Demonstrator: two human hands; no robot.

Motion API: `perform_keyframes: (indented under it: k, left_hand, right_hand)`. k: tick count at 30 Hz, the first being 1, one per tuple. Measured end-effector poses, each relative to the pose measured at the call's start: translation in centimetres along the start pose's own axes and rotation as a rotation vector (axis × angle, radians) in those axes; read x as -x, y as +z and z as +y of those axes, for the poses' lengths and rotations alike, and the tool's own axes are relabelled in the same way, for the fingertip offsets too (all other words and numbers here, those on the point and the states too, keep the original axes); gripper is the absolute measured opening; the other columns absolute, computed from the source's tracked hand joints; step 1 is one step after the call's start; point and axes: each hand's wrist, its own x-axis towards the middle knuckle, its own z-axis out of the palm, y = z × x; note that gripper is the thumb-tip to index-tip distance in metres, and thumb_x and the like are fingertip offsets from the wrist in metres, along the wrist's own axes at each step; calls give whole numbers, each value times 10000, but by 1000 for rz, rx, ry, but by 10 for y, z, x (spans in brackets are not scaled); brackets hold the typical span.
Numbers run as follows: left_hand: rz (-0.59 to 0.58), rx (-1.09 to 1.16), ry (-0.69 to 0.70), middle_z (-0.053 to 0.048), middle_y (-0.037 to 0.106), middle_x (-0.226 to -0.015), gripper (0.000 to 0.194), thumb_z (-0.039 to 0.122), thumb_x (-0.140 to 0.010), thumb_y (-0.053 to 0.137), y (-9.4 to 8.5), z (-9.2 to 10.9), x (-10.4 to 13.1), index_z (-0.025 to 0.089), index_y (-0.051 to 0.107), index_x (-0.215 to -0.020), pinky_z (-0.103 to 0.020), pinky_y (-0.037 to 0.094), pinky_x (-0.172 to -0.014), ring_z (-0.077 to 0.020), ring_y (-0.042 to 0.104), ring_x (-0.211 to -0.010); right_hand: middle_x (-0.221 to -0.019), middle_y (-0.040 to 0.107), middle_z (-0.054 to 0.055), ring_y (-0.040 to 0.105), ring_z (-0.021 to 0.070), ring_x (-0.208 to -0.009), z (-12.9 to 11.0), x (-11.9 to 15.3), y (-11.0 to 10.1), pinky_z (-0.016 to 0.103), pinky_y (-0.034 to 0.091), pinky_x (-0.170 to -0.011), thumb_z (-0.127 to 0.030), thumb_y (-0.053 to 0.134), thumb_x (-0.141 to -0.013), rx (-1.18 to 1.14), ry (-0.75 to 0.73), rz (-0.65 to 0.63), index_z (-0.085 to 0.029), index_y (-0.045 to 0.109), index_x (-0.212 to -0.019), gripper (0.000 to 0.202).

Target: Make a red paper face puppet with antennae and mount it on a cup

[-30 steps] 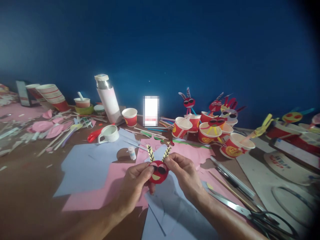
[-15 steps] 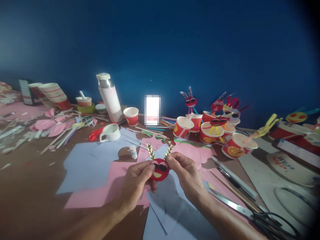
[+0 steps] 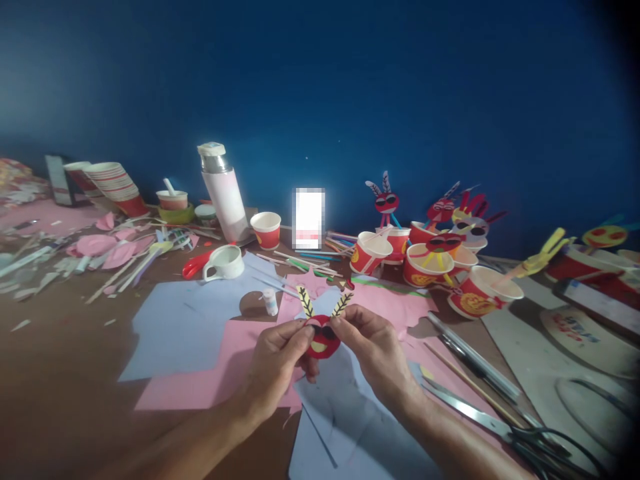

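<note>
Between my hands is a round red paper face [image 3: 323, 341] with dark eyes, a pale yellow mouth and two yellow leaf-patterned antennae [image 3: 305, 301] standing up from its top. My left hand [image 3: 280, 357] pinches the face's left edge between thumb and fingers. At the upper right edge, my right hand [image 3: 373, 343] is closed with thumb and forefinger at the foot of the other antenna. Pink paper [image 3: 190, 387] and blue paper [image 3: 345, 427] lie beneath my hands. A small white bottle [image 3: 270, 302] stands just beyond my left hand.
Right of my right arm lie scissors [image 3: 475, 413] and a thin wooden stick [image 3: 465, 373]. Red paper cups [image 3: 483, 293] with paper figures stand at the right back. A white flask [image 3: 225, 200], a mug [image 3: 225, 262] and paper scraps [image 3: 95, 245] are to the left.
The view has shifted slightly, so the things on the table sit a little further right. Both hands still hold the red paper face in nearly the same pose.
</note>
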Motion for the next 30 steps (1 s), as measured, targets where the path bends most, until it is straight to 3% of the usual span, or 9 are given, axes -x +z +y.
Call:
perform_keyframes:
  k: [12, 24, 30]
  left_hand:
    - [28, -15, -9, -10, 572, -450, 366, 448, -777, 648, 1, 3, 1, 90, 709, -813, -221, 399, -417, -119, 510, -413]
    - [-3, -62, -17, -3, 558, -457, 341, 453, -786, 619, 0, -4, -1, 122, 636, -706, -215, 403, -428, -115, 514, -410]
    - [-34, -107, -28, -5, 557, -493, 359, 481, -809, 591, -1, -1, 2, 129, 624, -747, -198, 370, -439, -112, 504, -459]
  right_hand:
    - [-693, 673, 23, 565, 147, -674, 0, 0, 0, 260, 442, -654, -479, 709, -740, 45, 1, 25, -159, 696, -739, 321]
    - [-613, 609, -2, 514, 127, -609, 2, 0, 0, 248, 408, -608, -470, 678, -764, 76, -15, 10, -159, 638, -658, 331]
    - [-620, 614, 1, 522, 136, -634, 5, 1, 1, 248, 416, -625, -469, 666, -778, 83, -21, 31, -157, 642, -669, 331]
